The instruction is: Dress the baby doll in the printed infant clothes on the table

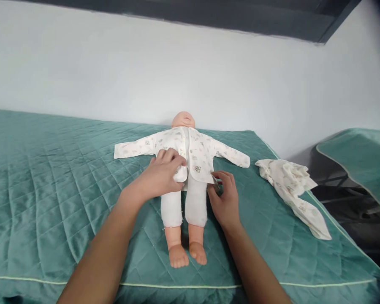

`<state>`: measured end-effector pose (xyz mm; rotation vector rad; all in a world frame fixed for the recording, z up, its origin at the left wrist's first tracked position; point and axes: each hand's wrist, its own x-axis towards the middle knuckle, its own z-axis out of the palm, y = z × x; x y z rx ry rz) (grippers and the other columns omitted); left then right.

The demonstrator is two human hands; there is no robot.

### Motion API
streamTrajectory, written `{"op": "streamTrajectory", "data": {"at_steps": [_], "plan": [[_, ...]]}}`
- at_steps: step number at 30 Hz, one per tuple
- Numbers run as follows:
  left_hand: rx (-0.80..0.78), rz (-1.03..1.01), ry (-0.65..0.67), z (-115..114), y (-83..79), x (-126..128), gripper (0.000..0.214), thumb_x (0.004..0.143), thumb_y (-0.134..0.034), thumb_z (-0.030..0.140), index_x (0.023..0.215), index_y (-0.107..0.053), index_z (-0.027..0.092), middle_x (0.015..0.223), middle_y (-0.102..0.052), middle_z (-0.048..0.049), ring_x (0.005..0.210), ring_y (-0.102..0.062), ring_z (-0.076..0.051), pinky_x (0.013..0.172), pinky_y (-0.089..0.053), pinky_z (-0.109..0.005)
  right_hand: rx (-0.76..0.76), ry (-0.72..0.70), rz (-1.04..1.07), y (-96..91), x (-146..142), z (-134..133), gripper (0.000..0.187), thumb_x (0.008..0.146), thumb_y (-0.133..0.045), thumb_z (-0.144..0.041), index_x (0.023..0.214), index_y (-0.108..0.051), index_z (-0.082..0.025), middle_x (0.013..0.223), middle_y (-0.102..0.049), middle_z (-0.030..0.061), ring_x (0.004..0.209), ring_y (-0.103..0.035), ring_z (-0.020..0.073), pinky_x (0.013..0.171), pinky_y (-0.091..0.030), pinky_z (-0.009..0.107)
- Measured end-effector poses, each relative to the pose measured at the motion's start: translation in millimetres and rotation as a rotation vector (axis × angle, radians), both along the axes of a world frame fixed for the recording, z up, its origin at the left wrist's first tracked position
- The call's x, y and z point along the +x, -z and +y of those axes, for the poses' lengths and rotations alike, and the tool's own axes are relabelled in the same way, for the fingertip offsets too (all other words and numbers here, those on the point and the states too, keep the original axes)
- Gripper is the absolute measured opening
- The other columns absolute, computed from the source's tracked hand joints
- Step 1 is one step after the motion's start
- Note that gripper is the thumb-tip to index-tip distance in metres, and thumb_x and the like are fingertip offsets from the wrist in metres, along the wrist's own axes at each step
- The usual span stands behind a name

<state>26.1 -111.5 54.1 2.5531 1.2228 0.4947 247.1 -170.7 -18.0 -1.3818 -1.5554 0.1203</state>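
A baby doll (184,120) lies on its back on a green quilted bed (50,190), arms spread, feet toward me. It wears a white printed shirt (196,150) with the front open. My left hand (163,175) is closed on the shirt's lower left front panel, bunching the cloth at the doll's waist. My right hand (224,196) pinches the lower right hem of the shirt beside the doll's hip. The doll's white cloth legs and bare feet (186,253) lie between my forearms.
A crumpled white printed garment (291,185) lies on the bed to the right, near its edge. A white wall runs behind the bed. A second green-covered bed (361,156) stands at the far right across a dark gap.
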Motion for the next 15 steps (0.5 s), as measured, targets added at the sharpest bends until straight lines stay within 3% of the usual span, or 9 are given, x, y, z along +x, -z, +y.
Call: {"op": "streamTrajectory", "data": {"at_steps": [4,7,11,15], "plan": [[0.195,0.141,-0.174,-14,-2.1,22,0.021,0.087,-0.052,0.021,0.107,-0.058,0.018,0.117,-0.054,-0.0132,0.109,-0.049,-0.032,0.087,-0.048,-0.045,0.0,-0.071,0.041,-2.7,-1,0,0.023,0.09,-0.057,-0.016,0.111,-0.062,-0.024,0.114,-0.061,0.0079,0.108,-0.059,0.0229,0.088,-0.051,0.041],[0.219,0.081,-0.272,-15,-3.0,26,0.021,0.094,-0.04,0.017,0.104,-0.058,0.017,0.104,-0.06,-0.0123,0.099,-0.056,-0.028,0.082,-0.048,-0.04,0.006,-0.087,0.039,-3.0,-1,-1,0.021,0.092,-0.056,-0.017,0.111,-0.063,-0.024,0.113,-0.062,0.0073,0.108,-0.059,0.0223,0.089,-0.051,0.04],[0.159,-0.319,-0.474,2,0.9,11,0.019,0.097,-0.041,0.027,0.105,-0.057,0.021,0.088,-0.063,-0.0062,0.082,-0.061,-0.023,0.073,-0.045,-0.034,-0.003,-0.102,0.022,-1.6,-2,-1,0.02,0.095,-0.053,-0.019,0.111,-0.062,-0.025,0.111,-0.063,0.0068,0.102,-0.061,0.0212,0.084,-0.053,0.038],[0.109,-0.735,-0.661,23,16.6,-6,0.017,0.095,-0.048,0.036,0.095,-0.058,0.023,0.078,-0.06,-0.0012,0.073,-0.057,-0.018,0.068,-0.041,-0.029,0.061,-0.06,-0.114,-0.7,-2,5,0.024,0.094,-0.055,-0.021,0.117,-0.061,-0.027,0.113,-0.063,0.0091,0.105,-0.061,0.0243,0.088,-0.052,0.043]]}}
